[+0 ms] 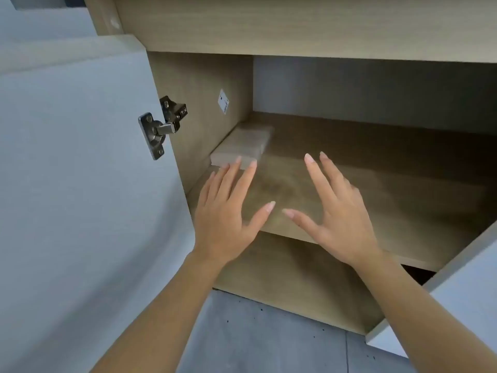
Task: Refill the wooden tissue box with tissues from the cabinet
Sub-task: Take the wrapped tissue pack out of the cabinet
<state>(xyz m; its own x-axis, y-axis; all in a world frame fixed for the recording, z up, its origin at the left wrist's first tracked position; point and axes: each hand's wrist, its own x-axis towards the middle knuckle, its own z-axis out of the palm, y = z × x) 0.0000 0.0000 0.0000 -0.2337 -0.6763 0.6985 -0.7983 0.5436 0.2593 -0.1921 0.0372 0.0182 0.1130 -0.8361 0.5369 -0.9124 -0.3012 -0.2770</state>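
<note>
Both hands, left hand (224, 211) and right hand (337, 216), reach spread-fingered and empty over the cabinet shelf (376, 189); the tissue pack (242, 145) lies at its far left, against the side wall.

You see a flat, rectangular pale-beige pack of tissues (242, 144) lying on its broad face on the middle shelf of the open light-wood cabinet (376, 189). It sits in the shelf's far-left corner, at about 10 o'clock from the shelf's middle, its long left edge against or just beside the cabinet's left side wall and its long axis running from 7 o'clock to 1 o'clock. Its near short end is thick and square-cut. Your view is soft, so wrapper and printing cannot be made out.
</note>
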